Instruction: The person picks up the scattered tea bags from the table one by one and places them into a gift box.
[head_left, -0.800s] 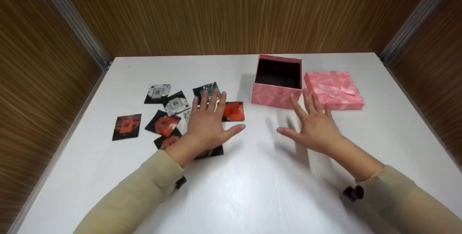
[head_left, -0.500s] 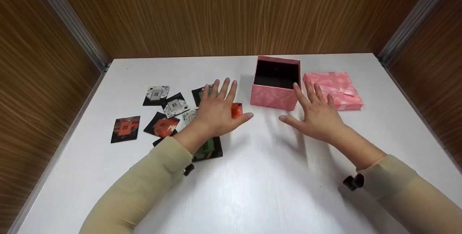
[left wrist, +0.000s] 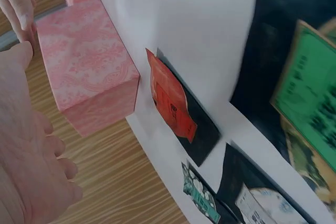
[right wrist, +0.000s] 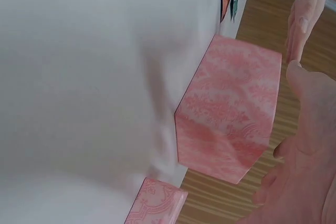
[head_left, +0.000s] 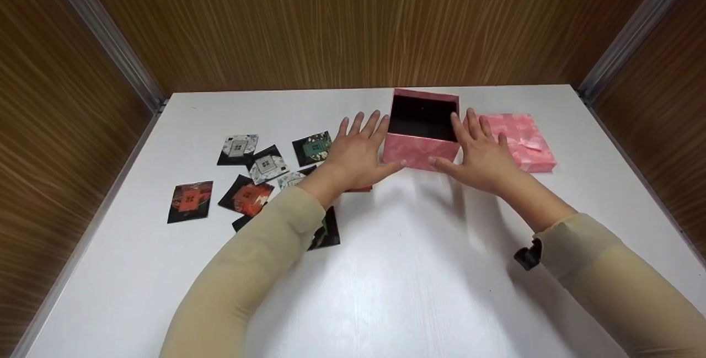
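Note:
An open pink box (head_left: pixel 422 154) with a dark inside stands toward the back of the table, to the right of centre. My left hand (head_left: pixel 357 155), fingers straight and spread, is at the box's left side. On the other side my right hand (head_left: pixel 481 155) overlaps the box's right edge, its fingers straight too. Both thumbs point inward before the front wall. In the left wrist view the patterned box (left wrist: pixel 86 59) shows beside my palm, which holds nothing. The right wrist view shows the box (right wrist: pixel 231 85) just beyond my right fingers.
A pink lid (head_left: pixel 518 137) with a bow lies right of the box. Several small square packets are spread on the left, among them a red one (head_left: pixel 190 201), a white one (head_left: pixel 267 165) and a green one (head_left: pixel 313 148). Wooden panels (head_left: pixel 353 27) enclose the white table (head_left: pixel 386 292).
My left hand has moved right and away from me, from over the packets to the box's left side. My right hand has shifted slightly forward. The box and lid have stayed put.

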Available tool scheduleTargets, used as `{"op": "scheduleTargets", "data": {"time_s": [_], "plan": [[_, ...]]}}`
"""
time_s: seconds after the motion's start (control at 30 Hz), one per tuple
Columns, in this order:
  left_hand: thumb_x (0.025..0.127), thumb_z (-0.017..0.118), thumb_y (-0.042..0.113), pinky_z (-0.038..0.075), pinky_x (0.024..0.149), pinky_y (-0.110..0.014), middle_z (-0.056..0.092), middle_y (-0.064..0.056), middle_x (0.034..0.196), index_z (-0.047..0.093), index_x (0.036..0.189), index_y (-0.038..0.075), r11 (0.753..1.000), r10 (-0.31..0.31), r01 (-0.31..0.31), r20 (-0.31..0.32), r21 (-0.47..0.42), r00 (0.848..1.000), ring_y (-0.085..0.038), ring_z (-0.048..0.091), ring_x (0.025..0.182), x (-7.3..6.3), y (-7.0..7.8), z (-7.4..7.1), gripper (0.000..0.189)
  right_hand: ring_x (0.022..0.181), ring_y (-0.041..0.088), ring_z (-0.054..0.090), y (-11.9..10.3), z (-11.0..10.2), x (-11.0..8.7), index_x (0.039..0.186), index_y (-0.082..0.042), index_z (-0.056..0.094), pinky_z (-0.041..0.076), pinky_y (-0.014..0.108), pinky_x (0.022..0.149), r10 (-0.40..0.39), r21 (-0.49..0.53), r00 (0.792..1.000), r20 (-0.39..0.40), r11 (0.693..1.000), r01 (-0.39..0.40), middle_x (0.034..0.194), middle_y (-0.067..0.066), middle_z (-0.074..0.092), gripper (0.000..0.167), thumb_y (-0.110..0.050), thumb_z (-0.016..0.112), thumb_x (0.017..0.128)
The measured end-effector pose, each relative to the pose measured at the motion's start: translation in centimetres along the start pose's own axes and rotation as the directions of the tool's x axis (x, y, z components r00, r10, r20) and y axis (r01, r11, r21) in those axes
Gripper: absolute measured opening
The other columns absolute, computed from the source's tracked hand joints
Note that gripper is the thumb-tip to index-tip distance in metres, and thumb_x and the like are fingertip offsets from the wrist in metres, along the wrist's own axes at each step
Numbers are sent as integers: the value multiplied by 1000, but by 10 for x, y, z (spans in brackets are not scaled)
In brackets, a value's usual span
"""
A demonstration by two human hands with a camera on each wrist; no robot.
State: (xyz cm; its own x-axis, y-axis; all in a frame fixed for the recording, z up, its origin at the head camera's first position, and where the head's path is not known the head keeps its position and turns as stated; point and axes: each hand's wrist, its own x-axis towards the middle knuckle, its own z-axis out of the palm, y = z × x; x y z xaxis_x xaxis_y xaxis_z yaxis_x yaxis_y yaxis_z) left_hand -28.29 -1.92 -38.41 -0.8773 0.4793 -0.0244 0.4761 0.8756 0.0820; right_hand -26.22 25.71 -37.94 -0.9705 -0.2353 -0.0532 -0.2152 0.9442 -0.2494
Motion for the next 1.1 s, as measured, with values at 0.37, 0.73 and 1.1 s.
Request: {"op": "scheduleTargets", "data": {"time_s": [0.37,0.73,1.1], "plan": [[102,38,75,-1,130,-50,6,-5,179,10,172,13,998,4,-2,31,-59,1000,-35,1,163,17,2,5,97,161,42,-4,6,9,15,170,-5,-4,5,78,119,-11,56,999,35,998,9,176,19,-8,119,-78,53,95],[104,43,70,0,130,-46,11,-10,177,15,171,6,997,39,-37,32,-74,999,-31,3,163,11,2,4,96,157,47,23,11,17,18,170,-7,-2,11,75,120,-55,106,998,3,993,54,178,13,-7,117,-70,63,95],[103,41,72,3,130,-47,16,-14,176,18,169,2,993,98,-97,2,-59,995,-30,6,163,-15,4,7,99,159,44,19,6,21,5,171,-8,-2,12,76,119,-90,84,996,6,992,89,178,12,-4,116,-68,64,96]]}}
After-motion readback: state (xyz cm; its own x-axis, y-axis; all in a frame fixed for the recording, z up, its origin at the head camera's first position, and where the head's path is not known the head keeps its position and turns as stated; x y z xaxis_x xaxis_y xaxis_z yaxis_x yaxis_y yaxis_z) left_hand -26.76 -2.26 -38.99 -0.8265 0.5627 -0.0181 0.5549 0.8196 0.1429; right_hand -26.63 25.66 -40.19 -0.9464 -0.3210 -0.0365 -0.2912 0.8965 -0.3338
